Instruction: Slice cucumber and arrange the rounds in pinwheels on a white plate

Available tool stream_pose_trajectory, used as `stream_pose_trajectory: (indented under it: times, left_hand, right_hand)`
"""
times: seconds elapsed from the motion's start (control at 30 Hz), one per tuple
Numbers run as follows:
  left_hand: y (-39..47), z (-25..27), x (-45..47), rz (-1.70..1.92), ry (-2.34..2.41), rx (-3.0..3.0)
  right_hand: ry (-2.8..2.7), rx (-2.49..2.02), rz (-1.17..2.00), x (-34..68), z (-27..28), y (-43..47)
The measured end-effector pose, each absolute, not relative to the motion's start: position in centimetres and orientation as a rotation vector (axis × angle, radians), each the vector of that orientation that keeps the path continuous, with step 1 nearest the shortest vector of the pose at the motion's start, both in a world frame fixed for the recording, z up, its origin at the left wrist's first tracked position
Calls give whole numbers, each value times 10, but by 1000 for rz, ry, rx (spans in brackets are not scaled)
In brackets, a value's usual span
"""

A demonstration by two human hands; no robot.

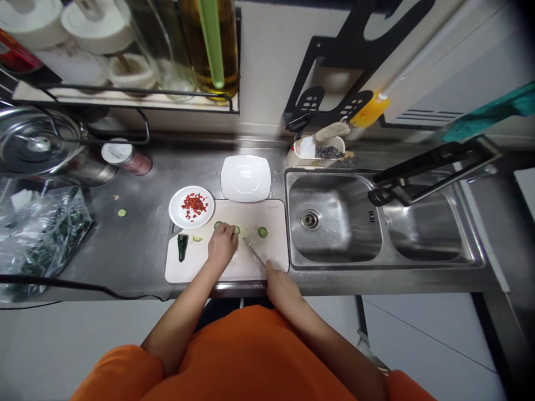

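My right hand (282, 284) is closed around the handle of a kitchen knife (253, 250), whose blade slants up and left over the white cutting board (251, 267). My left hand (222, 245) has its fingers bent together on a piece of cucumber (236, 229), partly hidden under them, just left of the knife tip. Another bit of green cucumber (218, 225) peeks out at the left side of those fingers. To the right, a cucumber slice (262, 231) lies on the board. At the board's left are a dark green cucumber end (183, 247) and a pale scrap (197, 238).
A white plate (176, 209) of chopped red pieces overlaps the board's upper left corner. Behind the board stands a white square dish (246, 178). A double sink (334, 262) adjoins on the right; a plastic bag of greens (45, 234) and a pot (96, 172) are left.
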State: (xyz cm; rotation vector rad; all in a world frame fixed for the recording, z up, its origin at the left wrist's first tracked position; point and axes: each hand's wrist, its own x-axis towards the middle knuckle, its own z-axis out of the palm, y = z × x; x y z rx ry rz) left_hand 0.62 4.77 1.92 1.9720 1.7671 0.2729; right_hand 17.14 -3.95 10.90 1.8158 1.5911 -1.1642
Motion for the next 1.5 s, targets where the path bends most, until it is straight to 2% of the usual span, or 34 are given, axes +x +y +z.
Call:
stream_pose_trajectory:
  times: [0.3,0.47,0.7,0.8,0.87,0.97,1.03,1.17,1.5]
  left_hand:
    - [53,24,-2,340,1757,1760]
    - [63,34,-23,367,1918,1519]
    - [65,34,-36,272,2054,1800]
    - [67,33,-24,432,1900,1933]
    - [72,33,-8,460,1631,2021]
    - [86,34,22,237,1219,2133]
    - [94,36,41,43,1104,2180]
    - [102,37,63,-155,1027,2223]
    - [100,41,67,-230,956,2309]
  right_hand:
    - [1561,1816,-1195,173,105,-42]
    - [1557,1820,-1196,174,106,-42]
    - [1552,1818,-1174,173,107,-41]
    - [1545,1798,-1180,171,110,-40]
    - [1543,1786,-1179,171,112,-40]
    - [1564,1784,-1165,170,112,-40]
    - [1571,1789,-1159,169,111,-41]
    - [1565,1798,-1145,168,108,-42]
    - [1574,1803,-1144,171,107,-44]
